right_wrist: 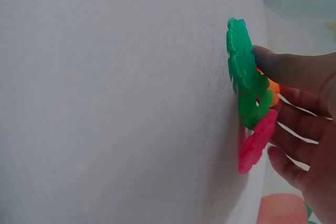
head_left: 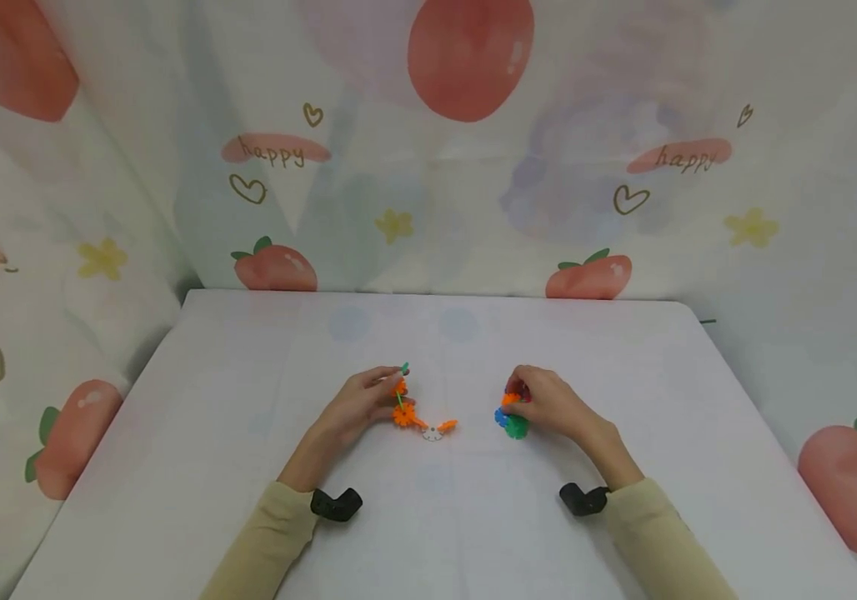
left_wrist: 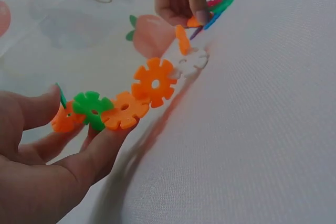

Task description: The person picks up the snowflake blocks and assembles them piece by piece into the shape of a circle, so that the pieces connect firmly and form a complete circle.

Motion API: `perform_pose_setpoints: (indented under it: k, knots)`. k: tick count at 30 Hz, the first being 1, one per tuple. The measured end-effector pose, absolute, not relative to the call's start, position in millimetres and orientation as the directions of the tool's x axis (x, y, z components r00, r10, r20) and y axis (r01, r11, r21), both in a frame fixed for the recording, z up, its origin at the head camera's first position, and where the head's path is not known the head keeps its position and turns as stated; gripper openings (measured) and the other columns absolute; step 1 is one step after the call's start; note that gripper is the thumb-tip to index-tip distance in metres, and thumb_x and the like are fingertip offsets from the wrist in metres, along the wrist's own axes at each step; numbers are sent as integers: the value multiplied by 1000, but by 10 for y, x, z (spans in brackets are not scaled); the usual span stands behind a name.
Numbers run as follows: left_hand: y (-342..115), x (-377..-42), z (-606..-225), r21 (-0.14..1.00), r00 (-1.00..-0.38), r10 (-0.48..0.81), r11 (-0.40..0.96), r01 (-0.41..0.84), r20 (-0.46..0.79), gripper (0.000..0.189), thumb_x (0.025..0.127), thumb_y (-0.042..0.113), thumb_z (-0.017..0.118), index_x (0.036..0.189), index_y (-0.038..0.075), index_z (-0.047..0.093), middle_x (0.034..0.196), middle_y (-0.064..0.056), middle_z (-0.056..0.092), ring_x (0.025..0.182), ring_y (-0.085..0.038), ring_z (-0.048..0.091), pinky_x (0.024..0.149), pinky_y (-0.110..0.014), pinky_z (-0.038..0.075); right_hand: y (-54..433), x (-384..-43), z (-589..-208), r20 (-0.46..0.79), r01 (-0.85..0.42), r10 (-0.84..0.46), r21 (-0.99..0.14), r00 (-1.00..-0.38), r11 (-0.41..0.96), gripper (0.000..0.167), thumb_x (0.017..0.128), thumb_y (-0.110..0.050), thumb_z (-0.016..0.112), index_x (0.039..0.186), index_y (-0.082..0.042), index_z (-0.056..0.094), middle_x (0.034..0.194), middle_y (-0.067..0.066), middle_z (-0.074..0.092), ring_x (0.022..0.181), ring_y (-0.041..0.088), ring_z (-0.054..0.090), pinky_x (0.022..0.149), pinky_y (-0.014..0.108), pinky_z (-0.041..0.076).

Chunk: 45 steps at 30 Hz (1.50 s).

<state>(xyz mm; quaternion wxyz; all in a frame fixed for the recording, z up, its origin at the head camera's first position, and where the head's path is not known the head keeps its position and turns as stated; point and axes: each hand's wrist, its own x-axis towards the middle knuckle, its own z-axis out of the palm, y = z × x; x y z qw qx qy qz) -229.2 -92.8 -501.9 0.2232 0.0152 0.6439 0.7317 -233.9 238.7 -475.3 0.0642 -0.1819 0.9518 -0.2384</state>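
My left hand grips one end of a chain of notched plastic snowflake discs. In the left wrist view the chain shows several orange discs, a green disc and a white disc near the far end. A thin green disc stands edge-on at the thumb tip. Opposite, my right hand pinches a cluster of similar joined discs. Green discs, a pink disc and part of an orange disc show there; a blue disc is at its left. Fingers partly hide both pieces.
A white cloth covers the table. Behind it hangs a printed curtain with fruit, hearts and lettering, and more printed cloth flanks both sides. Black wrist mounts sit at both sleeve cuffs. A gap separates the two pieces.
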Motion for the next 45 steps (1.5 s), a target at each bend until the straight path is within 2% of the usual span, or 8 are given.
perform_pose_setpoints:
  k: [3,8,16,22,27,32,39,45]
  knots:
    - [-940,-2287,-5031,949,-898,347,-63,-310,-271,47,107,23,57,148,1,49,145,-24,54,113,-23,67,93,-34,59,2367,-2344,-4781,-34,-288,-351,-502,-936,816,19,89,-11,80,100,-5,65,85,3,66,78,17,57,74,31,54]
    - [-946,-2295,-5051,953,-897,356,-48,-298,-263,46,106,22,60,145,0,52,130,-21,66,108,-21,69,93,-34,60,2335,-2346,-4824,36,-309,-348,-548,-937,777,12,93,-5,73,104,-6,70,92,4,72,83,17,61,77,30,56]
    - [-953,-2302,-5063,961,-897,373,-49,-273,-236,49,105,21,62,147,-1,51,120,-16,72,106,-22,71,93,-35,60,2172,-2363,-4789,159,-353,-329,-624,-931,697,17,94,-3,72,109,-7,75,99,7,76,77,16,63,70,21,55]
    - [-942,-2310,-5080,957,-901,359,-61,-282,-243,48,104,21,64,145,1,53,118,-15,73,103,-21,72,91,-34,61,2004,-2405,-4769,160,-352,-342,-695,-926,626,18,95,-4,72,112,-7,75,99,5,76,83,13,70,80,24,60]
    - [-928,-2322,-5092,954,-902,348,-58,-294,-256,46,103,22,64,143,2,56,114,-14,74,101,-21,73,90,-35,61,1874,-2437,-4759,188,-386,-376,-727,-907,568,16,96,-5,71,111,-8,75,96,6,77,79,16,70,74,24,59]
    - [-921,-2327,-5104,955,-905,339,-51,-291,-257,47,103,23,65,143,0,55,111,-14,74,100,-21,73,91,-36,61,1731,-2467,-4746,198,-399,-417,-784,-887,476,12,98,-5,68,110,-5,72,90,14,77,73,23,73,69,32,62]
    - [-923,-2330,-5101,952,-902,342,-56,-300,-264,46,102,21,66,142,-1,55,107,-13,75,97,-21,73,90,-35,61,1546,-2492,-4677,209,-414,-427,-779,-880,471,13,100,-4,65,111,-6,71,89,12,76,70,22,72,71,43,63]
    - [-914,-2323,-5086,953,-900,347,-51,-300,-265,46,103,19,65,143,-1,56,106,-12,75,95,-20,73,89,-35,61,1438,-2508,-4671,223,-418,-436,-803,-872,426,18,100,-5,65,116,0,72,100,13,76,69,23,74,68,36,63]
